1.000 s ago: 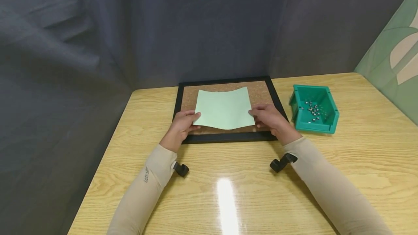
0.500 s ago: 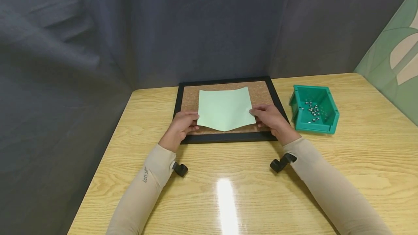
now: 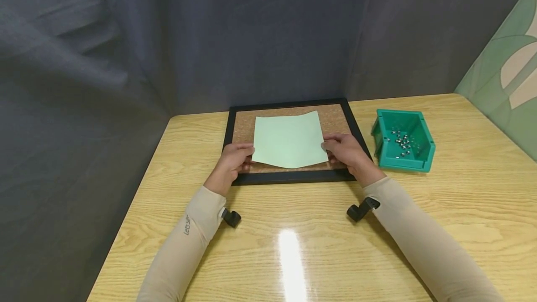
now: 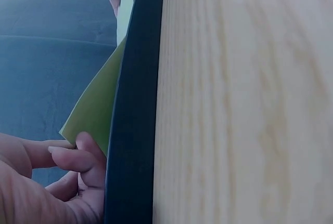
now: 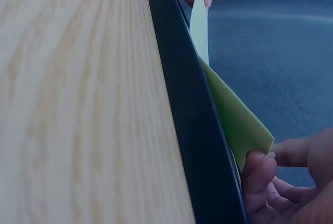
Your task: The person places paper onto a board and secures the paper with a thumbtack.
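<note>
A pale green sheet of paper (image 3: 290,140) spans between both hands over a cork board (image 3: 245,122) with a black frame. My left hand (image 3: 235,157) pinches the paper's left edge near its front corner. On the opposite side, my right hand (image 3: 345,150) pinches the right edge the same way. The sheet sags in the middle, and both wrist views show its side edges raised above the frame (image 4: 134,109). In the right wrist view, thumb and fingers of the right hand (image 5: 291,182) meet at the paper's corner (image 5: 250,128).
To the right of the board stands a green plastic bin (image 3: 404,162) holding several small shiny metal pieces (image 3: 402,141). Under everything is a wood-grain table (image 3: 260,246). A dark curtain (image 3: 268,36) hangs directly behind the board, and a patterned panel (image 3: 503,69) is at the far right.
Both hands stay pinching the paper at its sides. The left hand has shifted very slightly left, and the sheet's front edge has flexed a little.
</note>
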A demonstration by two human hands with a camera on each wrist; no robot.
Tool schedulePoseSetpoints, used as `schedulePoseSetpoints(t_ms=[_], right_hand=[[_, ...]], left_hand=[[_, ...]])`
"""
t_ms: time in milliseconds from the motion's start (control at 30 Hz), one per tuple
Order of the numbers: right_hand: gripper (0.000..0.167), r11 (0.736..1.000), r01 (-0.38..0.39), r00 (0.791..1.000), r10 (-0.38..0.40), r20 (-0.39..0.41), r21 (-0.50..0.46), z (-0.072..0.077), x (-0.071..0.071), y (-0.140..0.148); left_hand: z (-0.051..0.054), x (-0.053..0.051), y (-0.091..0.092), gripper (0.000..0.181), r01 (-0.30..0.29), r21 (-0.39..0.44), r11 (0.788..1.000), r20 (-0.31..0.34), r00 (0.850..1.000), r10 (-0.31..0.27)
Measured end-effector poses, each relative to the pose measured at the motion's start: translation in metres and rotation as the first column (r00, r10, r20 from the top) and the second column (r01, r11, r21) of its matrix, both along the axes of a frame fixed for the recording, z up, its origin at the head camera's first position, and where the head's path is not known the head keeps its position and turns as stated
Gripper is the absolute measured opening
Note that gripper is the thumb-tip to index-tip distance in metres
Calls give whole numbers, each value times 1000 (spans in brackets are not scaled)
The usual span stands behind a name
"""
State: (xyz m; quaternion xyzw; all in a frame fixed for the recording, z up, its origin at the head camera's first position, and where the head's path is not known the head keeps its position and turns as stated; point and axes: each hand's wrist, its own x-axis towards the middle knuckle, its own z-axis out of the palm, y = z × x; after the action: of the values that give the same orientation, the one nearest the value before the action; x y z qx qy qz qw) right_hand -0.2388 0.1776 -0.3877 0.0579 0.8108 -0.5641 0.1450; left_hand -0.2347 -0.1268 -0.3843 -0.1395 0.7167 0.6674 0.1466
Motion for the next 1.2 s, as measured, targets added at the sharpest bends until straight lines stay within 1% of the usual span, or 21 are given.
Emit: schedulePoseSetpoints(t_ms=[133,333,433,600,800,933,1067,1200], right_hand=[[49,1000,16,1000,-16,-2,-17,-2,0,1],[48,999,8,1000,-8,0,-36,-2,-1,0],[47,1000,16,1000,-16,-2,-27,-2,-1,-1],[46,999,36,999,-35,-31,22,-4,-1,0],[45,998,43,998,-41,-49,47,-7,-2,2],[44,997,50,997,-46,-59,65,-9,-3,1],[44,990,61,996,-53,-68,124,-9,-4,-1],[43,980,61,996,-47,-80,189,-5,-2,-4]], left_hand=[[0,1,0,35,-5,3,1000,5,1000,5],[0,3,0,36,-20,13,1000,16,1000,20],[0,3,-1,36,-15,8,1000,0,1000,15],[-2,3,-2,35,4,6,1000,-25,1000,-3],[1,3,0,34,2,-5,1000,1,1000,-2],[2,4,2,37,11,-18,1000,14,1000,-11],[3,4,2,43,27,-24,999,20,999,-26],[3,5,2,45,39,-36,999,22,999,-39]])
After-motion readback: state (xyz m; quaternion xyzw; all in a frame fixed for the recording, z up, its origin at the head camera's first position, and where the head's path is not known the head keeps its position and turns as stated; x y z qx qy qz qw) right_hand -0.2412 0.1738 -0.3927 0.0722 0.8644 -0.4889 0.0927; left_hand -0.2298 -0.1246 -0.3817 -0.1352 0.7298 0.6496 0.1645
